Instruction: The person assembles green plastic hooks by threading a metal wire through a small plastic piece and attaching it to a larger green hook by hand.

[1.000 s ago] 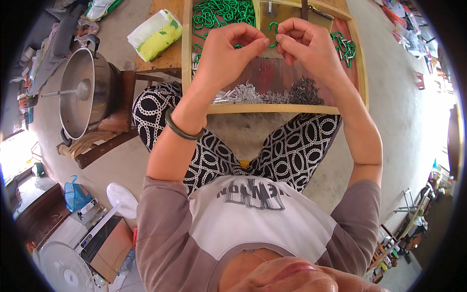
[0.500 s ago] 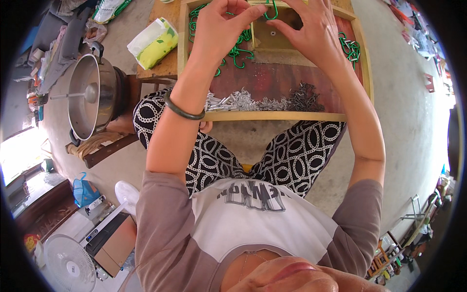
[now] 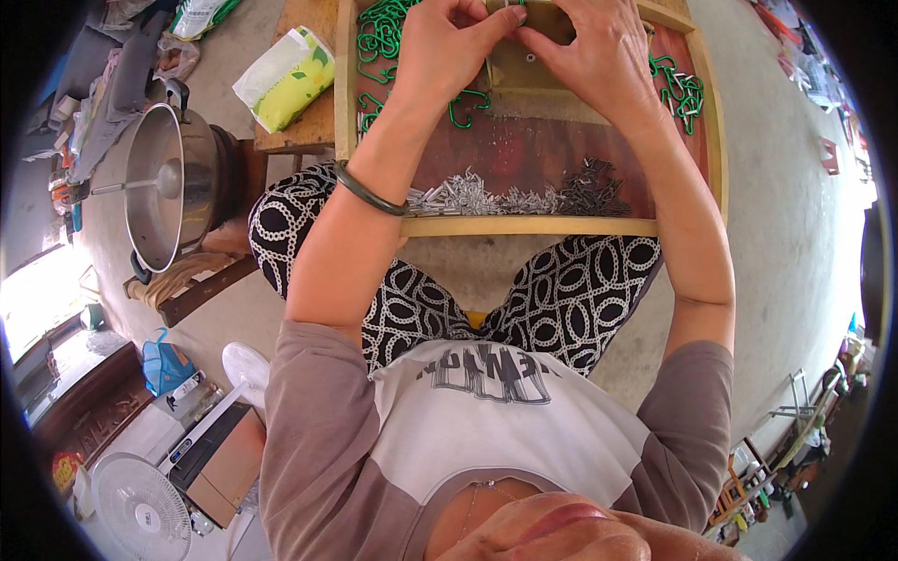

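At the top edge, my left hand (image 3: 456, 37) is closed in a pinch, thumb and fingertips on a green hook (image 3: 521, 4) that shows only as a sliver. My right hand (image 3: 599, 56) curls in from the other side, its thumb close to my left thumb. Its fingertips are partly cut off, so what they grip cannot be made out. Both hands are over a framed wooden tray (image 3: 524, 225). More green hooks (image 3: 382, 33) lie by my left wrist, and another cluster of hooks (image 3: 686, 96) lies beyond my right wrist.
Small silver metal pieces (image 3: 463, 194) and dark metal pieces (image 3: 591, 192) are heaped along the tray's near side. A tissue pack (image 3: 290, 79) rests on the wooden table to the left. Farther left stand a large metal pan (image 3: 154, 220) and a white fan (image 3: 140, 510).
My hands have drawn closer together and slightly toward the top edge. The green hook, clearly seen between them before, is now mostly hidden.
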The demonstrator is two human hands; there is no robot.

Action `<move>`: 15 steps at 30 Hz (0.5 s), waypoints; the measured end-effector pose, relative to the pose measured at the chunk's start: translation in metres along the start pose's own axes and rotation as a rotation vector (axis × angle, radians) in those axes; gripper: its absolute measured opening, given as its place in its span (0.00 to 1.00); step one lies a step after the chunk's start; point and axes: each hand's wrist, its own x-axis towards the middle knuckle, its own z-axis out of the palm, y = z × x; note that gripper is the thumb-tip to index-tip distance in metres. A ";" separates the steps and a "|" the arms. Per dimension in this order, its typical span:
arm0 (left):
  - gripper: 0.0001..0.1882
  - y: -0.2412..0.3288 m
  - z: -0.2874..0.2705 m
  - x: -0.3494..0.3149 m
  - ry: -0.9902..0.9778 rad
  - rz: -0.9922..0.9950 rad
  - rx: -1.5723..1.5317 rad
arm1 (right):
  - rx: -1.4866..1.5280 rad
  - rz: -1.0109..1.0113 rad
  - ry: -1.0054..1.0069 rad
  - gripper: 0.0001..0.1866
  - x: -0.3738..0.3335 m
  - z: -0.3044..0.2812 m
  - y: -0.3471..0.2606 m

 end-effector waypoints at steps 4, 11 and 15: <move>0.18 0.004 -0.001 0.001 -0.036 -0.055 -0.082 | 0.009 -0.031 0.009 0.28 0.001 -0.001 0.001; 0.18 0.007 -0.002 0.000 -0.046 -0.055 -0.118 | 0.011 -0.017 -0.008 0.28 0.001 -0.002 -0.001; 0.23 0.014 -0.008 -0.001 -0.082 -0.167 -0.023 | 0.016 -0.014 -0.015 0.28 0.000 -0.005 -0.001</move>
